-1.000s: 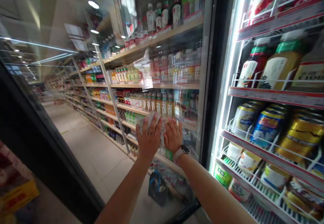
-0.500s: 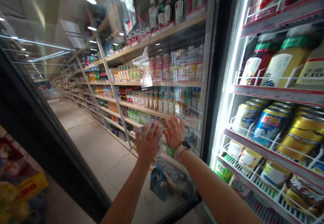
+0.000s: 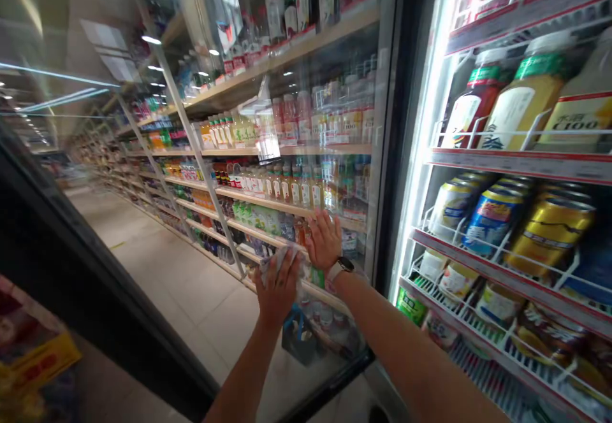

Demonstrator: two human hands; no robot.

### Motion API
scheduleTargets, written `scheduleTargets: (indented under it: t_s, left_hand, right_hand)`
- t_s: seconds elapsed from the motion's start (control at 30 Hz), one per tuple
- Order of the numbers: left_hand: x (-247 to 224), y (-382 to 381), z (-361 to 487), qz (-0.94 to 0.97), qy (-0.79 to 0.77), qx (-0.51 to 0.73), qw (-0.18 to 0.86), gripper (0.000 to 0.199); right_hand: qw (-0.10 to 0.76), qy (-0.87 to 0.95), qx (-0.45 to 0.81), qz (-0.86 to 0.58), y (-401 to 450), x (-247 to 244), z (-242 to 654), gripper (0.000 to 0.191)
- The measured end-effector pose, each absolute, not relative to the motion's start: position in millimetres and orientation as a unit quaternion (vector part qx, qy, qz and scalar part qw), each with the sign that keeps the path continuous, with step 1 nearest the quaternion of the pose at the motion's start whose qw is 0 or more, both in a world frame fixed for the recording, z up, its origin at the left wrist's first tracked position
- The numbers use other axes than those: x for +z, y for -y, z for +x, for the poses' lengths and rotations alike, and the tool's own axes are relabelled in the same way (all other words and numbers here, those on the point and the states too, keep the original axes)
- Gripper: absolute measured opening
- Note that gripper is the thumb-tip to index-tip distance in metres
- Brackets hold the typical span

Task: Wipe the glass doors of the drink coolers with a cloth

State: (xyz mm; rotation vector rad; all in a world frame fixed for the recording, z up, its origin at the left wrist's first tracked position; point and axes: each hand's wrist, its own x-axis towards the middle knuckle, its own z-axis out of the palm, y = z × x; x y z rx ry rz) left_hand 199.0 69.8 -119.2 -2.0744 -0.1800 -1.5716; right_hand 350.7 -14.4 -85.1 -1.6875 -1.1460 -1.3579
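Note:
My left hand (image 3: 278, 283) presses a pale, thin cloth (image 3: 301, 269) against the clear glass door (image 3: 224, 321), with its fingers over the cloth. Part of the cloth shows beside and above the fingers. Higher and to the right, my right hand (image 3: 325, 239) rests on the same pane, palm toward the glass and fingers stretched out. It holds nothing. A watch (image 3: 343, 266) with a light strap is on the right wrist.
The door's dark frame (image 3: 95, 308) crosses the lower left. To the right, lit cooler shelves (image 3: 521, 163) hold bottles and cans (image 3: 549, 235). Through the glass appear wooden shelves of drinks (image 3: 268, 203), a tiled floor (image 3: 157, 270) and a dark container (image 3: 299, 337) with blue on it.
My left hand and the cloth have slid down the glass, away from the right hand's level. My right hand has stayed nearly in place. The view has turned slightly right and down.

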Motion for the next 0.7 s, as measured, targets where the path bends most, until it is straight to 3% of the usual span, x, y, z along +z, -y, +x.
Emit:
scheduleTargets:
  t_s: [0.2,0.37,0.53,0.7]
  left_hand:
    - [-126,-71,198,-0.778,0.073,-0.577,0.237,0.050]
    - [-60,-76,212,-0.765,0.061,-0.596,0.235,0.052]
    - [-4,-81,231,-0.759,0.058,-0.627,0.168,0.052]
    - [-24,-78,232,-0.764,0.048,-0.619,0.176,0.054]
  right_hand:
    - [0.345,0.429,-0.551,-0.628,12,-83,350,0.057]
    - [0.351,0.437,-0.547,-0.621,11,-84,351,0.059]
    - [0.352,0.437,-0.542,-0.626,8,-85,351,0.060]
    - [0.344,0.431,-0.545,-0.631,7,-84,348,0.058]
